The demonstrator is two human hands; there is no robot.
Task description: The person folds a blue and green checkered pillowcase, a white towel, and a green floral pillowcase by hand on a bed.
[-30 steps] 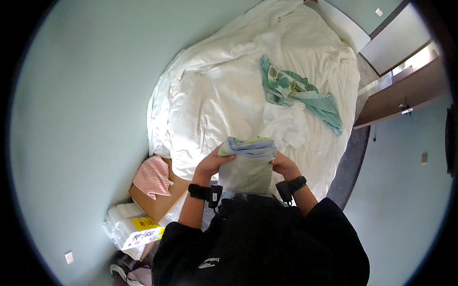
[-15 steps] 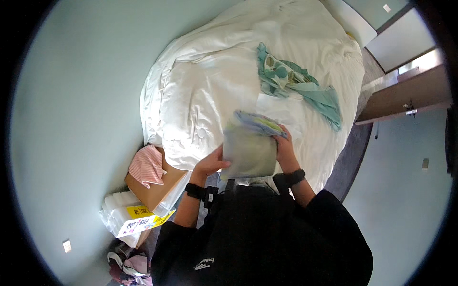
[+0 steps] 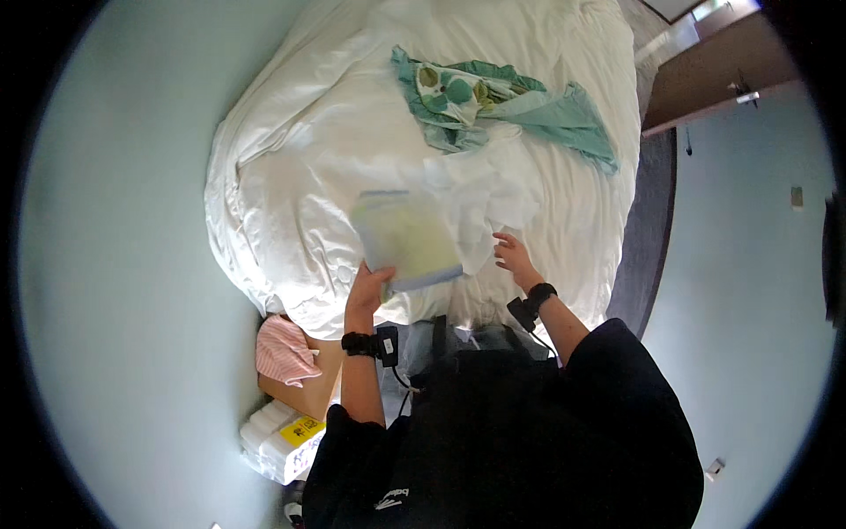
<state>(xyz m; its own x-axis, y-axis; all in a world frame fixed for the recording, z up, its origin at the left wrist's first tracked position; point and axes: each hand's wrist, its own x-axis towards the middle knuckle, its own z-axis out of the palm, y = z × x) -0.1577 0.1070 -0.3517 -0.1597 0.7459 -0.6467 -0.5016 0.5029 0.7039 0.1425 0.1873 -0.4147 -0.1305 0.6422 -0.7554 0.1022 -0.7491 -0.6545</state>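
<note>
The left hand [image 3: 368,286] grips a folded cloth [image 3: 405,238] over the bed [image 3: 291,150]. The right hand [image 3: 514,257] hovers beside it, fingers spread. A pink cloth [image 3: 284,351] lies in a cardboard box [image 3: 304,392] beside the bed.

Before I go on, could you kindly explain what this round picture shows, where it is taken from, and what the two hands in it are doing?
There is no machine here: a person wears a wide fisheye camera on the head, looking down, so the picture is round and straight edges bend near its rim. The dark shape at the bottom is the person's own body, and both forearms, each with a black wrist strap, come up from it. The left hand holds up a flat folded cloth, pale with a blue edge. The right hand is open and holds nothing; it hovers by the white sheet. Below lies a bed with a rumpled white duvet. A green patterned cloth lies farther up it. Beside the bed, at lower left, sits a pink striped cloth on a box.
</note>
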